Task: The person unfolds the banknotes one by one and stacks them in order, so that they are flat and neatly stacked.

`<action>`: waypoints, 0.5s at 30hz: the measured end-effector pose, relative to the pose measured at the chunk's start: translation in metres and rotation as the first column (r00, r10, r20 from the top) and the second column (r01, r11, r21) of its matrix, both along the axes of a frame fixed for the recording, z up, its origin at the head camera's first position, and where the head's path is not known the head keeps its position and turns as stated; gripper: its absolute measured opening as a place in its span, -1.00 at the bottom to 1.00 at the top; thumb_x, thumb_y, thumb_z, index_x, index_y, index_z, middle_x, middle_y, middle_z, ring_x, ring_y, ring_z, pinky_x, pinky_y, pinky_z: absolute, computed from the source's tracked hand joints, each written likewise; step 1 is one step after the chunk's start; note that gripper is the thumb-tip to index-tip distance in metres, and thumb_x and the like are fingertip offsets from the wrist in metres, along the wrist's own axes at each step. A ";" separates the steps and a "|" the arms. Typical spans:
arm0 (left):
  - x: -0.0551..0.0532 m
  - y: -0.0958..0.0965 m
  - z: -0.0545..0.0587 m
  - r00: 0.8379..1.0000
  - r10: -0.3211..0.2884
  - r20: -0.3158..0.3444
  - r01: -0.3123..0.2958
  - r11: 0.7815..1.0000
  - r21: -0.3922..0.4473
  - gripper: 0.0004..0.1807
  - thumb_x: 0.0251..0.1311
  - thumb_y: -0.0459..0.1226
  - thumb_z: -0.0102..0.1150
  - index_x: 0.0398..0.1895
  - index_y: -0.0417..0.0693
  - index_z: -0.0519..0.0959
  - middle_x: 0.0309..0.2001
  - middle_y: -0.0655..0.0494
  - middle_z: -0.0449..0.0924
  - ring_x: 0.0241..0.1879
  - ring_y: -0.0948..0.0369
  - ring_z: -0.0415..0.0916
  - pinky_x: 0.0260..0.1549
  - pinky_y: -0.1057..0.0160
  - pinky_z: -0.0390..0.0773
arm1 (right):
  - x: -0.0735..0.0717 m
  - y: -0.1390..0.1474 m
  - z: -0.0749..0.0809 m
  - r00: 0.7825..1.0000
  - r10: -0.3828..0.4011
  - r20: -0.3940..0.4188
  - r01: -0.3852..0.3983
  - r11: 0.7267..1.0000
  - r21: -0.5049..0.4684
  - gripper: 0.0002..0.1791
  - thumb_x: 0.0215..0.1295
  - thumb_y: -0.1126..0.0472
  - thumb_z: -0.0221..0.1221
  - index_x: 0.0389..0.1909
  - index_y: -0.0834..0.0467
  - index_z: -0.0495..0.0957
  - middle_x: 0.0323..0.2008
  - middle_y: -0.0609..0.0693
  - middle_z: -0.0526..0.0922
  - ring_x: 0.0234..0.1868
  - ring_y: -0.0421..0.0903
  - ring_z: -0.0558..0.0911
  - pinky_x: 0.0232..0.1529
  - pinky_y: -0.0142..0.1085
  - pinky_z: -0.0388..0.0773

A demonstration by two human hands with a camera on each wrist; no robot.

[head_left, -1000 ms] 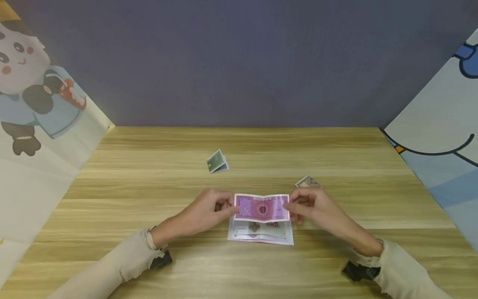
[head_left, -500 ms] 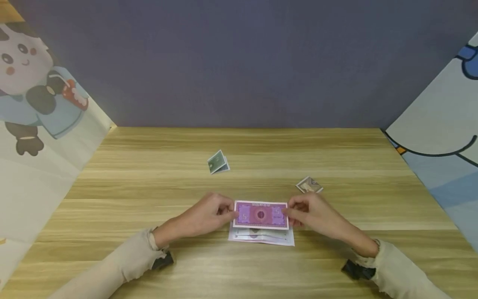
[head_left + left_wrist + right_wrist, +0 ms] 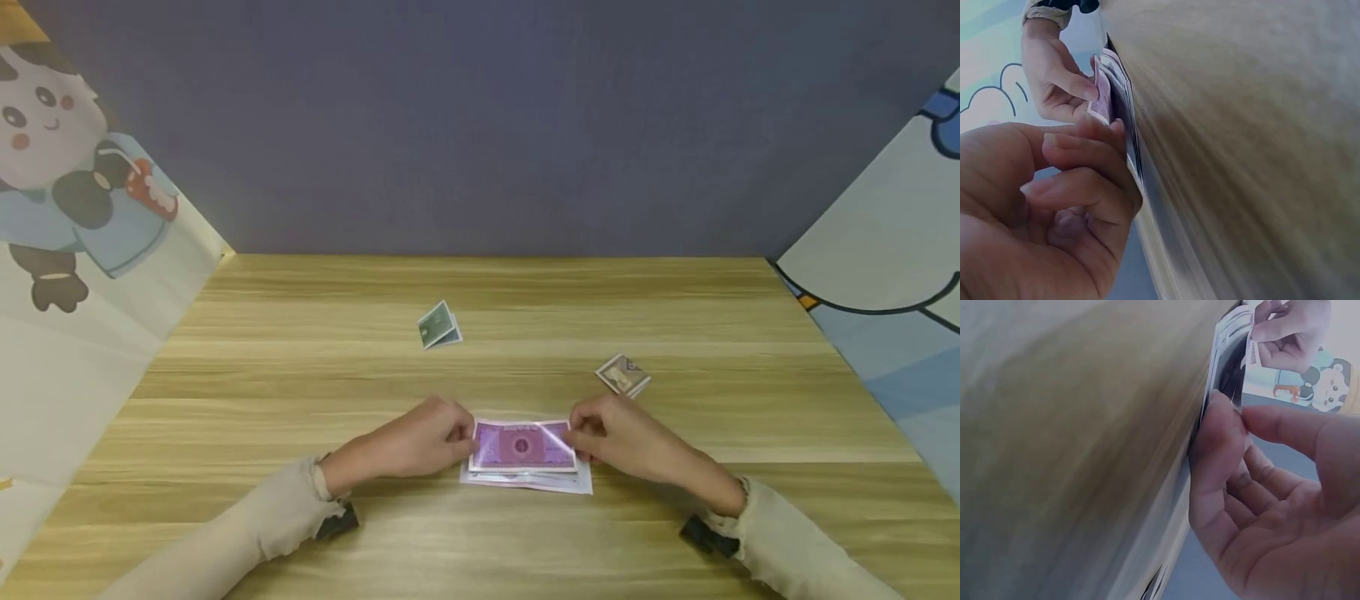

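Note:
A purple banknote [image 3: 522,447] with a white border lies nearly level just over a small pile of pale banknotes [image 3: 558,482], whose front edge shows beneath it. Thumb and fingers of my left hand [image 3: 416,442] pinch its left end. At the opposite end, my right hand [image 3: 626,435] pinches the note in the same way. From the left wrist view, the layered edges of the pile [image 3: 1124,94] sit against the tabletop, with the purple note slightly above. In the right wrist view, a gap separates the held note from the pile [image 3: 1215,365].
A folded green banknote [image 3: 437,325] stands half opened farther back on the wooden table [image 3: 337,308]. Behind my right hand lies a folded brown banknote [image 3: 622,375]. A dark panel [image 3: 487,133] rises at the table's back, with cartoon-printed panels at both sides.
Both hands have brought the purple banknote down and toward the front, so it now covers most of the pile. Its middle crease looks flatter. The brown folded note has come fully into view.

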State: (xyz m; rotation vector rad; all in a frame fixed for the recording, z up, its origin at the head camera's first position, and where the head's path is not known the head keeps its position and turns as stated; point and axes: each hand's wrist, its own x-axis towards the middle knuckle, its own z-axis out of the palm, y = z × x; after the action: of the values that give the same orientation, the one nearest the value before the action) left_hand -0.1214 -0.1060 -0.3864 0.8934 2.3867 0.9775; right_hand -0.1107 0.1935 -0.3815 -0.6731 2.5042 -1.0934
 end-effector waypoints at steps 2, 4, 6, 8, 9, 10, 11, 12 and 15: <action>0.001 0.000 0.000 1.000 -0.005 0.002 0.005 1.000 -0.017 -0.75 0.29 -0.35 0.22 -0.58 -0.02 0.58 -0.75 0.28 0.34 -0.75 0.40 0.21 -0.75 0.46 0.27 | 0.000 -0.001 -0.001 1.000 0.012 -0.015 -0.012 1.000 0.011 -0.80 0.37 0.22 0.23 -0.49 0.09 0.60 -0.64 -0.15 0.59 -0.64 -0.28 0.50 -0.64 -0.41 0.43; 0.001 0.001 0.001 1.000 -0.006 0.005 0.006 1.000 -0.027 -0.74 0.30 -0.36 0.22 -0.59 -0.03 0.57 -0.76 0.27 0.35 -0.75 0.39 0.22 -0.74 0.45 0.28 | -0.001 -0.002 -0.001 0.999 0.024 -0.031 -0.023 1.000 0.021 -0.78 0.36 0.23 0.23 -0.52 0.08 0.58 -0.66 -0.17 0.56 -0.67 -0.31 0.45 -0.66 -0.43 0.39; 0.001 0.002 0.001 1.000 -0.002 0.021 0.003 0.999 -0.036 -0.74 0.31 -0.35 0.21 -0.59 -0.03 0.56 -0.77 0.26 0.37 -0.76 0.39 0.23 -0.75 0.46 0.28 | -0.001 -0.003 -0.002 0.998 0.031 -0.050 -0.029 0.999 0.040 -0.77 0.35 0.25 0.23 -0.54 0.08 0.56 -0.68 -0.19 0.52 -0.68 -0.33 0.40 -0.67 -0.44 0.36; 0.001 0.002 0.001 0.999 -0.001 0.033 0.002 0.999 -0.043 -0.73 0.32 -0.33 0.20 -0.59 -0.02 0.55 -0.78 0.25 0.38 -0.78 0.38 0.25 -0.76 0.47 0.28 | -0.001 -0.004 -0.002 0.996 0.035 -0.081 -0.029 0.997 0.070 -0.75 0.34 0.25 0.24 -0.57 0.05 0.54 -0.70 -0.22 0.46 -0.68 -0.35 0.35 -0.67 -0.44 0.33; 0.001 0.003 0.001 0.999 0.001 0.041 0.001 0.999 -0.044 -0.73 0.33 -0.33 0.19 -0.59 -0.02 0.55 -0.78 0.24 0.39 -0.79 0.38 0.25 -0.77 0.48 0.27 | -0.001 -0.005 -0.002 0.994 0.035 -0.101 -0.026 0.996 0.089 -0.74 0.33 0.25 0.24 -0.58 0.03 0.53 -0.70 -0.24 0.43 -0.67 -0.35 0.34 -0.66 -0.44 0.32; 0.002 0.003 0.001 0.999 0.002 0.049 0.001 0.999 -0.047 -0.73 0.34 -0.33 0.18 -0.58 -0.02 0.55 -0.78 0.23 0.40 -0.80 0.38 0.25 -0.78 0.48 0.27 | -0.001 -0.005 -0.002 0.992 0.035 -0.122 -0.022 0.994 0.107 -0.74 0.32 0.25 0.25 -0.58 0.02 0.52 -0.70 -0.25 0.41 -0.66 -0.35 0.33 -0.64 -0.43 0.32; 0.002 0.004 0.001 0.998 0.003 0.056 -0.001 0.999 -0.050 -0.73 0.34 -0.33 0.18 -0.57 -0.02 0.55 -0.79 0.22 0.41 -0.81 0.37 0.26 -0.80 0.49 0.26 | 0.000 -0.006 -0.002 0.989 0.033 -0.144 -0.014 0.991 0.130 -0.73 0.31 0.25 0.26 -0.59 0.00 0.51 -0.69 -0.26 0.39 -0.65 -0.35 0.32 -0.63 -0.43 0.32; 0.002 0.004 0.001 0.998 0.003 0.056 0.000 0.999 -0.052 -0.73 0.34 -0.33 0.18 -0.57 -0.02 0.55 -0.79 0.22 0.42 -0.81 0.37 0.26 -0.80 0.49 0.26 | 0.000 -0.006 -0.002 0.986 0.032 -0.165 -0.007 0.989 0.149 -0.73 0.29 0.24 0.27 -0.59 -0.02 0.50 -0.69 -0.26 0.38 -0.63 -0.35 0.32 -0.61 -0.42 0.32; 0.003 0.005 0.002 0.999 0.005 0.053 -0.002 0.998 -0.060 -0.74 0.34 -0.35 0.17 -0.57 -0.05 0.55 -0.79 0.20 0.43 -0.81 0.36 0.27 -0.82 0.48 0.26 | 0.002 -0.008 -0.002 0.978 0.028 -0.208 0.014 0.980 0.197 -0.72 0.27 0.24 0.29 -0.60 -0.04 0.48 -0.67 -0.25 0.36 -0.61 -0.34 0.31 -0.59 -0.41 0.33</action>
State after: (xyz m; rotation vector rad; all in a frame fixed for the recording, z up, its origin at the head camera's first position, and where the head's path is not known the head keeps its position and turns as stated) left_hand -0.1181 -0.1008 -0.3843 0.8320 2.3610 0.9144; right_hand -0.1092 0.1855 -0.3836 -0.7736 2.7396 -0.7912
